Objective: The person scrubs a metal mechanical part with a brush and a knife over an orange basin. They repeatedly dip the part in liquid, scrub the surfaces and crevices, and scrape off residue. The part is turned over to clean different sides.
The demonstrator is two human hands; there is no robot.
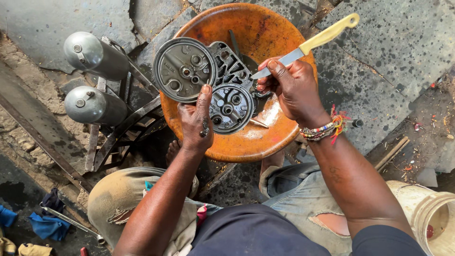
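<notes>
Here the left hand (196, 121) grips the round grey metal plate assembly (204, 80) upright over the orange basin (265, 33), catching drips, while the right hand (294, 87) clasps a yellow-handled knife (308, 45) against its edge.

Soft, even daylight, sharp picture.
Shadows are faint and diffuse; mild sheen shows on the two tanks (92, 78) and the wet basin (270, 121). Focus holds across the frame, with slight wide-angle bending at the edges.
</notes>
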